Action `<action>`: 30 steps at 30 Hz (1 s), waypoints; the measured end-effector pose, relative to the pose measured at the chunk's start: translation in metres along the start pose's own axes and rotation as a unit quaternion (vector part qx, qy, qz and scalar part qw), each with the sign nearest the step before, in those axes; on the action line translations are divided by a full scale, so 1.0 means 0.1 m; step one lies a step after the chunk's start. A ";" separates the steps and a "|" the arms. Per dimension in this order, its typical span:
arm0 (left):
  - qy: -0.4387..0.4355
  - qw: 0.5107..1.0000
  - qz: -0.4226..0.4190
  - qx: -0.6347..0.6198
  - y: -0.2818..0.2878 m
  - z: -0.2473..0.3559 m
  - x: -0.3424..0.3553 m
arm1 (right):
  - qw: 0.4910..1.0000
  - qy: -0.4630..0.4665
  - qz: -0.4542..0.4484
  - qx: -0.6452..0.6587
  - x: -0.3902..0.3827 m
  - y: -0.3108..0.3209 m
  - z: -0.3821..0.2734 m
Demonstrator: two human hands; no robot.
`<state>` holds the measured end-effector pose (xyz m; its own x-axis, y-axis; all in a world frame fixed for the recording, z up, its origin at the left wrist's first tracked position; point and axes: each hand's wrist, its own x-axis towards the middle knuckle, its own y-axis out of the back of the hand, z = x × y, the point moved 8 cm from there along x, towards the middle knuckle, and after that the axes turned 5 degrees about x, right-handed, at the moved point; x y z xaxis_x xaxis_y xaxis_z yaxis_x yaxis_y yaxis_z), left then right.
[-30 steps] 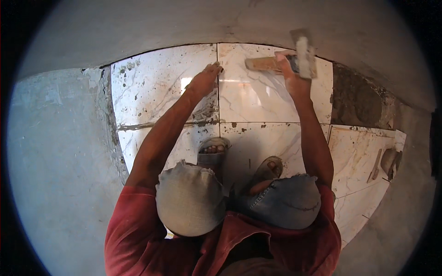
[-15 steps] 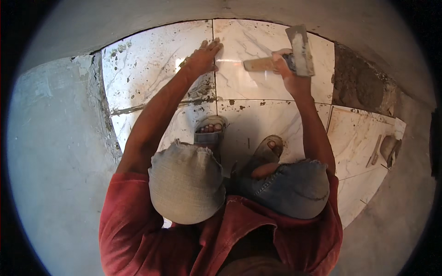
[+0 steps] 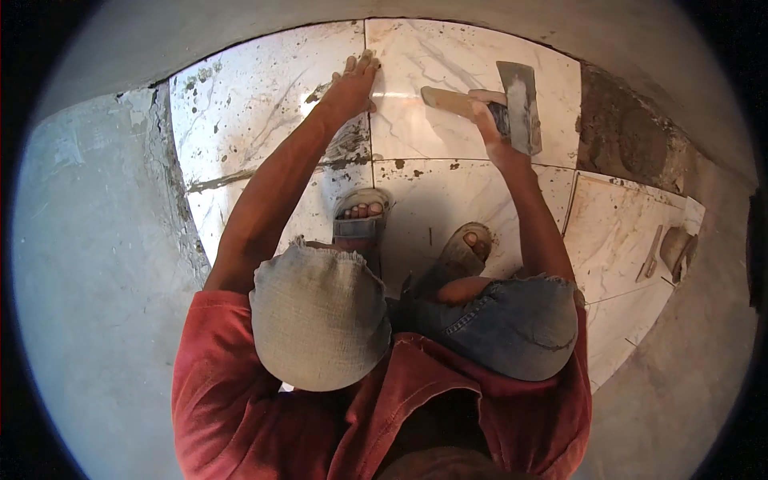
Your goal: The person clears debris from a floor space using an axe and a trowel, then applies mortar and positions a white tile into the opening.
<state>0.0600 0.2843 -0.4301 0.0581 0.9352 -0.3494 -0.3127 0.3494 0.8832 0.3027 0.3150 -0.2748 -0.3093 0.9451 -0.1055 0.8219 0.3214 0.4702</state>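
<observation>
My left hand (image 3: 350,86) lies on a white marble-patterned tile (image 3: 244,112), its fingers spread beside the seam with the right-hand tile (image 3: 428,140). That left tile is spotted with dark mortar. My right hand (image 3: 491,128) grips a hand tool (image 3: 522,104) with a broad grey, whitish-smeared head and a dark grip. A pale wooden piece (image 3: 444,102) extends leftward from that hand, above the right tile; whether it is part of the same tool I cannot tell. My sandalled feet (image 3: 360,216) are on the tiles below my hands.
A grey wall (image 3: 320,20) runs along the tiles' far edge. Rough grey mortar (image 3: 620,128) lies right of them, and smooth concrete (image 3: 88,216) at left. A loose-looking tile (image 3: 616,240) at right bears a slim tool (image 3: 648,256) and a darker, trowel-like object (image 3: 678,248).
The view has shifted, so the tiles appear higher. My left hand's fingers have spread flatter near the seam. The grey tool in my right hand has turned slightly and dropped nearer the tile's middle.
</observation>
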 end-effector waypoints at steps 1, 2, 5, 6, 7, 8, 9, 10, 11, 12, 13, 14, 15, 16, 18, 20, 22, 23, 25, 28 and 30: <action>-0.003 1.000 -0.007 -0.003 -0.02 0.01 0.00 | 0.999 0.023 0.006 -0.033 0.02 0.00 -0.02; -0.005 1.000 0.006 -0.003 0.01 0.00 0.01 | 0.999 0.034 0.004 0.001 0.03 -0.02 -0.02; 0.002 1.000 0.004 0.008 0.00 -0.01 0.01 | 0.965 0.186 0.038 0.178 -0.03 0.04 -0.21; 0.001 1.000 0.004 0.010 -0.01 -0.01 0.01 | 0.984 0.138 0.030 0.105 0.00 -0.01 -0.13; 0.001 1.000 0.009 0.017 -0.01 -0.02 0.02 | 0.991 0.125 0.017 0.034 0.01 -0.08 -0.11; 0.002 1.000 0.008 0.023 -0.02 -0.02 0.02 | 0.996 0.079 -0.018 -0.043 0.03 -0.15 -0.02; -0.001 1.000 0.002 0.025 -0.03 -0.02 0.04 | 0.995 0.097 -0.010 0.012 0.04 -0.16 -0.05; 0.000 0.999 0.017 0.031 -0.02 -0.02 0.04 | 0.994 0.102 0.008 0.028 0.05 -0.14 -0.05; 0.000 0.999 0.024 0.031 0.00 -0.02 0.05 | 0.993 0.109 0.008 0.052 0.07 -0.16 -0.06; 0.004 0.999 0.013 0.029 -0.02 -0.02 0.04 | 0.987 0.132 0.028 0.089 0.06 -0.12 -0.10; 0.000 0.999 0.020 0.030 0.00 -0.01 0.04 | 0.993 0.109 0.004 0.047 0.09 -0.18 -0.09; 0.000 0.999 0.022 0.033 0.00 -0.01 0.04 | 0.993 0.116 0.003 0.017 0.09 -0.18 -0.11; 0.000 0.999 0.020 0.033 0.01 0.00 0.04 | 0.993 0.114 -0.002 -0.015 0.10 -0.19 -0.13; 0.006 0.999 0.011 0.033 0.00 0.00 0.04 | 0.995 0.077 -0.024 -0.052 0.10 -0.21 -0.09; 0.007 0.999 0.014 0.036 0.01 0.00 0.05 | 0.991 0.112 0.001 0.074 0.07 -0.12 -0.19; 0.009 0.999 0.012 0.039 0.01 0.00 0.06 | 0.994 0.090 0.021 0.064 0.02 -0.04 -0.20; 0.008 0.999 0.010 0.041 0.00 0.00 0.06 | 0.991 0.125 0.017 0.038 -0.04 -0.02 -0.28; 0.007 0.999 0.012 0.041 -0.01 -0.01 0.06 | 0.987 0.146 0.024 0.061 -0.06 0.02 -0.31; 0.005 0.999 0.018 0.044 -0.03 -0.02 0.07 | 0.999 0.028 -0.022 -0.010 -0.06 -0.06 -0.11; 0.004 0.999 0.019 0.037 -0.04 -0.03 0.08 | 0.999 0.039 0.019 0.032 -0.09 0.00 -0.07; 0.007 0.999 0.014 0.040 -0.04 -0.04 0.08 | 0.990 0.106 0.011 0.095 -0.15 -0.01 -0.14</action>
<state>0.0583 0.2903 -0.4374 0.0375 0.9439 -0.3281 -0.2370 0.3274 0.9147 0.2997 0.2999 -0.2621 -0.3673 0.9249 0.0984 0.8984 0.3255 0.2947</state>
